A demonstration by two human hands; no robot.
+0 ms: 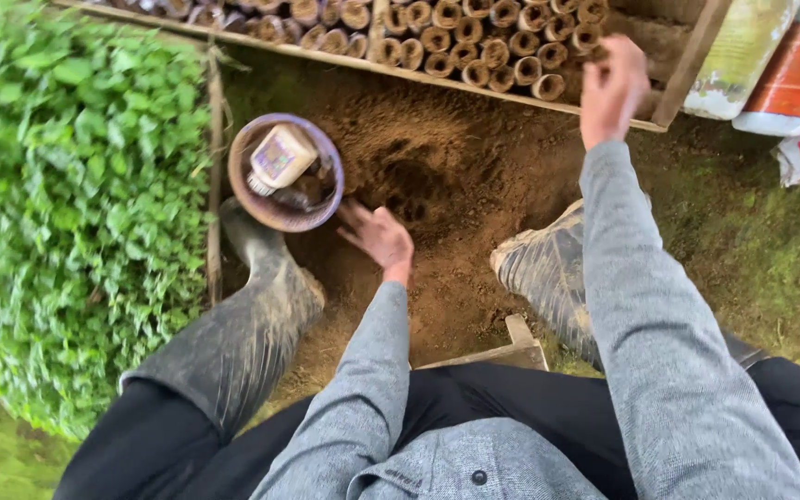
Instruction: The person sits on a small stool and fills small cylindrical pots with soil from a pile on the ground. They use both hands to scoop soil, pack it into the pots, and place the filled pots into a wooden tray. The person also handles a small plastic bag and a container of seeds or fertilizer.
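Observation:
My left hand [377, 236] reaches down to the pile of loose brown soil [456, 167], fingers spread, beside a round bowl [243, 153] that holds a small white container [281, 156]. My right hand [611, 85] is stretched forward at the rows of soil-filled tubes [474, 42] in a wooden frame [696, 56], fingers curled near the outermost tube [548, 86]. Whether it grips a tube I cannot tell. Both arms wear grey sleeves.
A bed of green seedlings [67, 204] fills the left side, edged by a stick. My muddy rubber boots [261, 306] [548, 273] flank the soil. A low wooden stool [511, 347] is under me. Plastic bags [770, 65] lie at the top right.

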